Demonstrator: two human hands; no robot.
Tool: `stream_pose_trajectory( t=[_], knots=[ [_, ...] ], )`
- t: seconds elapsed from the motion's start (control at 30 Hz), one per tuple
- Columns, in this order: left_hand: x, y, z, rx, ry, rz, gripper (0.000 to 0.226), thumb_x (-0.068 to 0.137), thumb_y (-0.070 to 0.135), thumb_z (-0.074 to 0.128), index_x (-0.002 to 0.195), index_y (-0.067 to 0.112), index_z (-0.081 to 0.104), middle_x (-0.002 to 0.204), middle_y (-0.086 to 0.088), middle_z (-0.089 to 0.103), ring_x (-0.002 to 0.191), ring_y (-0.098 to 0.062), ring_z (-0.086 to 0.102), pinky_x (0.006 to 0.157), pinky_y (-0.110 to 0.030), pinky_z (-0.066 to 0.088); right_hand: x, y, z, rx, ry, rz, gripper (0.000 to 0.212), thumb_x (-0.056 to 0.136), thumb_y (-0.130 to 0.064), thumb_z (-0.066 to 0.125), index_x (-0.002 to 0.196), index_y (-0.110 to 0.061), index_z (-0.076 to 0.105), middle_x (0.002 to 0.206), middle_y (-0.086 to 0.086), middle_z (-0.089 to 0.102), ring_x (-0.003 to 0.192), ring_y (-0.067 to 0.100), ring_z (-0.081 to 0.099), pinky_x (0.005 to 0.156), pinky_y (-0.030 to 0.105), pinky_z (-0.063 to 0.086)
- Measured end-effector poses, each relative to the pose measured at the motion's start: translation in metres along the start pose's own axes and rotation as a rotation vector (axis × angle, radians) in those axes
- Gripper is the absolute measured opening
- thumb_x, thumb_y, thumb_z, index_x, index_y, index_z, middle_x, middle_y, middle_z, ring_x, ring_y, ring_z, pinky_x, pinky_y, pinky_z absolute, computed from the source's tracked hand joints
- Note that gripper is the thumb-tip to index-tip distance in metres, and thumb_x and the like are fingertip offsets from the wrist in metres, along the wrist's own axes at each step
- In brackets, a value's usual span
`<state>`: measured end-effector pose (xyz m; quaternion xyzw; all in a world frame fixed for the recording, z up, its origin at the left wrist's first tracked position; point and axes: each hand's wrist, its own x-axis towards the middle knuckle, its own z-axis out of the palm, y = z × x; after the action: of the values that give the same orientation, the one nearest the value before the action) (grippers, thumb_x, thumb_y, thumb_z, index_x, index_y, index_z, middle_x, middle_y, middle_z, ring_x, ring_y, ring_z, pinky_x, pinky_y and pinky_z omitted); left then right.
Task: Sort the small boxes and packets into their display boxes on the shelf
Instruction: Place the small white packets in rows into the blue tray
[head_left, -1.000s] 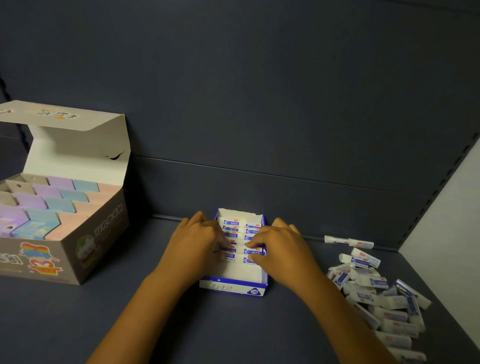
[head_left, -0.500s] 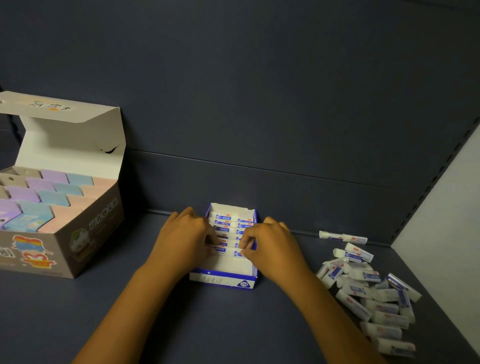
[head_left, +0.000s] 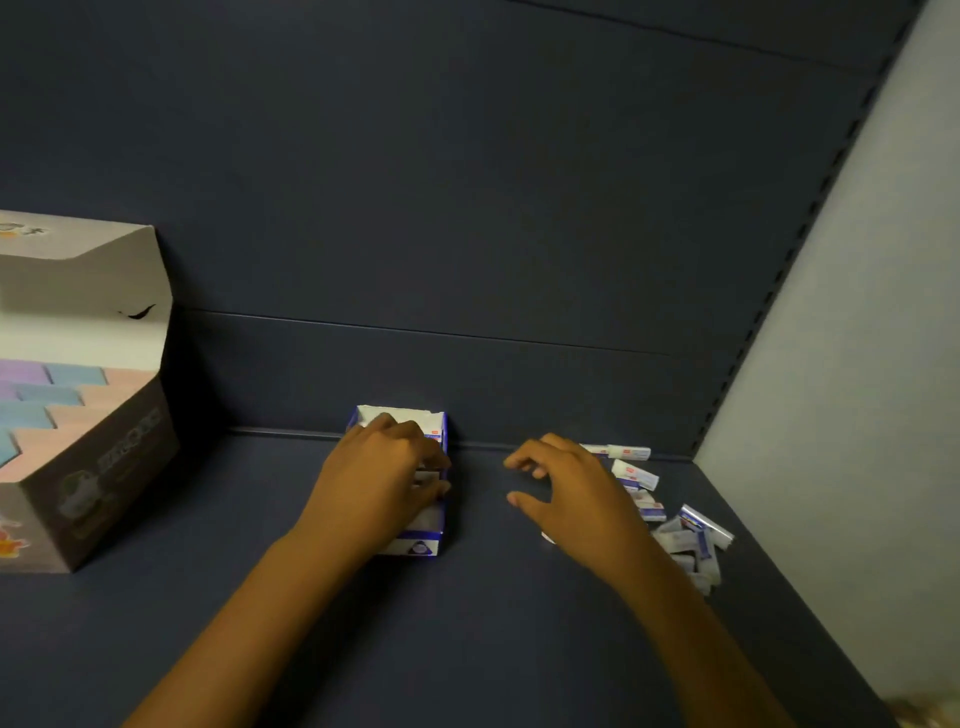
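Note:
A small blue-and-white display box stands on the dark shelf near the back wall, with rows of small white-and-blue packets inside. My left hand lies over the box, its bent fingers resting on the packets and hiding most of them. My right hand hovers just right of the box with fingers spread, holding nothing. Behind and to the right of that hand, a loose pile of several matching packets lies on the shelf.
A large open display box with pastel purple, blue and pink boxes stands at the left, lid raised. The dark back wall runs close behind the small box. A pale side panel closes the shelf on the right.
My right hand has left the small box and moved right toward the loose pile, fingers opening. My left hand stays on the packets in the box. The view has shifted left and closer.

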<state>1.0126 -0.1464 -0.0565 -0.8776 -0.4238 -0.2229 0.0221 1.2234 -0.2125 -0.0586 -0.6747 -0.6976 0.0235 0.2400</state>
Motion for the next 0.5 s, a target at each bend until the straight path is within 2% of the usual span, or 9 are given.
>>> stream_pose_trajectory(
  t=[0.1, 0.2, 0.23, 0.27, 0.33, 0.4, 0.5],
  knots=[
    [0.007, 0.032, 0.003, -0.070, -0.013, 0.069, 0.029, 0.089, 0.046, 0.060, 0.115, 0.034, 0.067, 0.117, 0.009, 0.063, 0.110, -0.016, 0.051, 0.086, -0.029, 0.044, -0.020, 0.016, -0.023, -0.002, -0.020, 0.076, 0.026, 0.083, -0.030, 0.070, 0.107, -0.030, 0.062, 0.109, -0.011, 0.058, 0.099, 0.005, 0.054, 0.087, 0.029, 0.049],
    [0.013, 0.066, 0.013, -0.125, -0.062, 0.109, 0.029, 0.089, 0.046, 0.058, 0.115, 0.033, 0.065, 0.118, 0.009, 0.062, 0.108, -0.013, 0.054, 0.087, -0.028, 0.047, -0.037, 0.033, -0.042, -0.077, -0.020, 0.118, 0.021, 0.087, -0.029, 0.064, 0.108, -0.028, 0.062, 0.110, -0.007, 0.058, 0.102, 0.011, 0.054, 0.085, 0.023, 0.044],
    [0.016, 0.076, 0.017, -0.142, -0.080, 0.110, 0.029, 0.090, 0.045, 0.058, 0.115, 0.033, 0.065, 0.117, 0.008, 0.062, 0.105, -0.013, 0.056, 0.086, -0.027, 0.047, -0.040, 0.037, -0.048, -0.110, -0.085, 0.172, 0.024, 0.089, -0.030, 0.061, 0.114, -0.028, 0.060, 0.117, -0.004, 0.057, 0.107, 0.013, 0.053, 0.089, 0.023, 0.043],
    [0.020, 0.086, 0.020, -0.154, -0.096, 0.109, 0.028, 0.090, 0.044, 0.057, 0.114, 0.032, 0.065, 0.115, 0.007, 0.063, 0.103, -0.013, 0.058, 0.084, -0.027, 0.047, -0.041, 0.042, -0.052, -0.143, -0.209, 0.270, 0.034, 0.093, -0.032, 0.057, 0.125, -0.026, 0.053, 0.130, 0.000, 0.052, 0.118, 0.015, 0.049, 0.098, 0.026, 0.040],
    [0.025, 0.100, 0.028, -0.164, -0.141, 0.105, 0.026, 0.092, 0.041, 0.056, 0.113, 0.030, 0.065, 0.110, 0.004, 0.065, 0.096, -0.014, 0.061, 0.079, -0.026, 0.047, -0.043, 0.047, -0.062, -0.173, -0.440, 0.442, 0.053, 0.096, -0.035, 0.050, 0.143, -0.019, 0.033, 0.149, 0.001, 0.034, 0.136, 0.019, 0.035, 0.113, 0.031, 0.025],
    [0.027, 0.108, 0.037, -0.161, -0.188, 0.099, 0.025, 0.093, 0.040, 0.055, 0.112, 0.027, 0.064, 0.107, 0.002, 0.065, 0.093, -0.015, 0.061, 0.077, -0.027, 0.047, -0.050, 0.051, -0.070, -0.197, -0.469, 0.426, 0.055, 0.097, -0.035, 0.048, 0.145, -0.019, 0.029, 0.151, -0.003, 0.029, 0.139, 0.017, 0.031, 0.113, 0.028, 0.021],
    [0.026, 0.110, 0.047, -0.139, -0.205, 0.084, 0.027, 0.093, 0.041, 0.053, 0.113, 0.025, 0.062, 0.107, 0.001, 0.064, 0.092, -0.016, 0.061, 0.074, -0.027, 0.045, -0.064, 0.054, -0.070, -0.264, -0.553, 0.458, 0.065, 0.097, -0.035, 0.048, 0.149, -0.017, 0.015, 0.157, -0.001, 0.016, 0.145, 0.020, 0.018, 0.115, 0.032, 0.011]
  ],
)
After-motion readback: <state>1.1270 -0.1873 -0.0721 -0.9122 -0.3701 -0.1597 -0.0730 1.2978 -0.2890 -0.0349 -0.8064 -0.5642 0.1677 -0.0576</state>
